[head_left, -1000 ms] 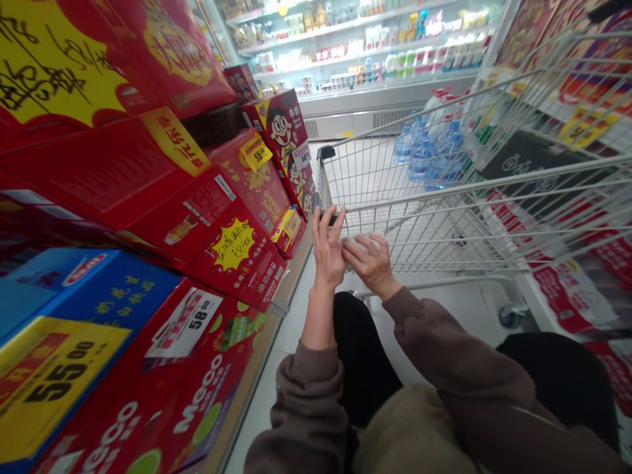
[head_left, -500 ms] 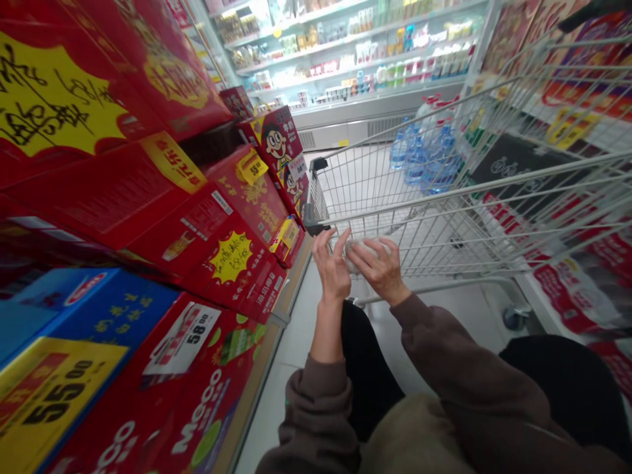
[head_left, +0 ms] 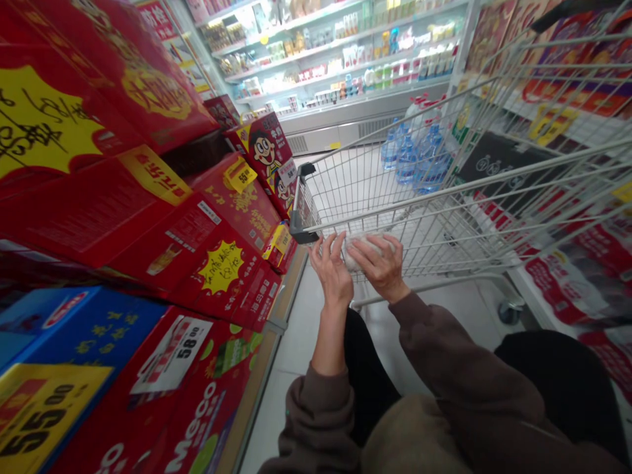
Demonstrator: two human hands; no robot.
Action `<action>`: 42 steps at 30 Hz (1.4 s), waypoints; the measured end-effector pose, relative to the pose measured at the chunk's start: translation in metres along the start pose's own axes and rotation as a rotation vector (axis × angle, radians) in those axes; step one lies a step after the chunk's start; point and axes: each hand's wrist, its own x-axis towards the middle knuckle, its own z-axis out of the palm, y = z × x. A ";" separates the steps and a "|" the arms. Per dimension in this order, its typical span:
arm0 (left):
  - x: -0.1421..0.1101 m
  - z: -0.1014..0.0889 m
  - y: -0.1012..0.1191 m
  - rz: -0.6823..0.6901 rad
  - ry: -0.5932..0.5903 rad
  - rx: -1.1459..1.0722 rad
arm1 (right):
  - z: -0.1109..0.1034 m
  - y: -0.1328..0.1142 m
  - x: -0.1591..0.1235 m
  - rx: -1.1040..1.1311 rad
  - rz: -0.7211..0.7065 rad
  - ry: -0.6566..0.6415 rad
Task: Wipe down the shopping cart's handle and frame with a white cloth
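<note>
In the head view, the right hand's grip looks closed on a pale, cloth-like wad against the shopping cart, the left hand beside it, fingers parted, seemingly mid-rub along the wires, where moving on calls for steady pressure.

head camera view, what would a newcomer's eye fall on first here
Probably the stacked red boxes filling the left side, with a big yellow starburst sign at the upper left. Next come the wire shopping cart stretching across the middle and right, and the left hand and right hand close together at its near side. Behind, the brightly lit cooler shelves glow along the top.
</note>
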 end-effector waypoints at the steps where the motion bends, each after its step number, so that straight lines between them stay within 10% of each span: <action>1: 0.000 0.000 0.000 -0.002 -0.003 -0.018 | 0.001 0.001 0.002 0.002 0.011 -0.001; 33: 0.004 0.002 -0.012 -0.037 -0.022 -0.157 | -0.019 0.009 -0.022 0.130 0.069 -0.160; 42: -0.013 0.022 0.030 0.050 0.096 -0.046 | -0.033 0.030 -0.023 0.039 0.077 -0.112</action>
